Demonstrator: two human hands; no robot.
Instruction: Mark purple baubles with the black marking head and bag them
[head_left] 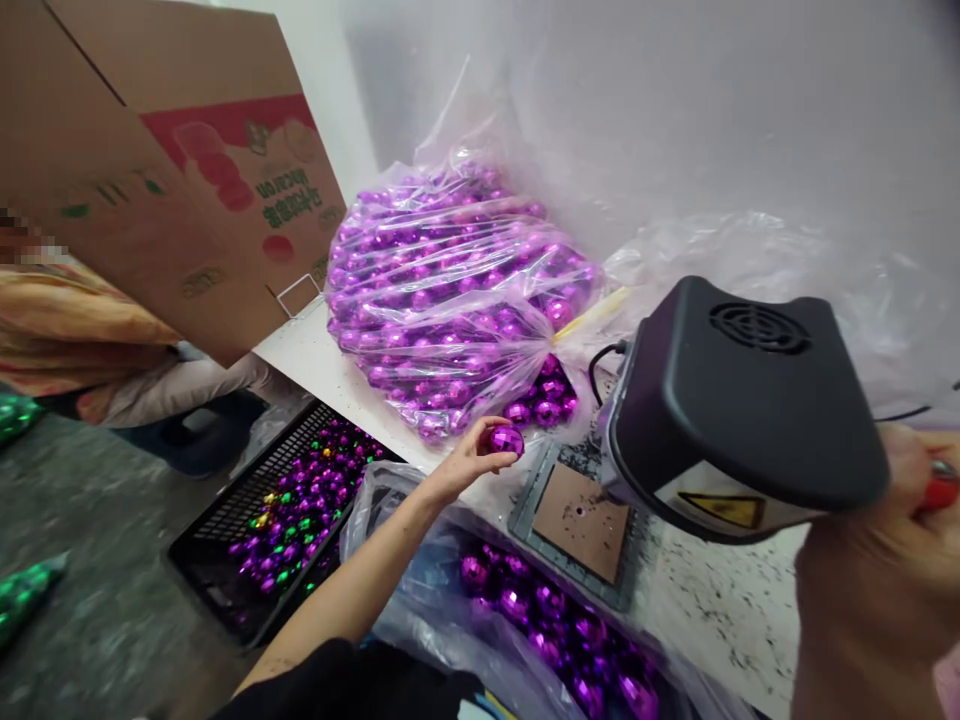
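Note:
My left hand pinches a shiny purple faceted bauble between thumb and fingers. It is just left of a grey base plate carrying a brown square board with a small hole in it. Over the plate's right side stands a black machine head with a round vent and a yellow warning triangle. My right hand, partly hidden behind the head and blurred, is closed round a red-ended handle; most of that handle is out of sight.
A clear bag of purple baubles lies behind, loose baubles beside it. An open plastic-lined container holds more baubles in front. A black crate of small coloured baubles, a cardboard box and a seated person are leftward. Dark flecks cover the white table.

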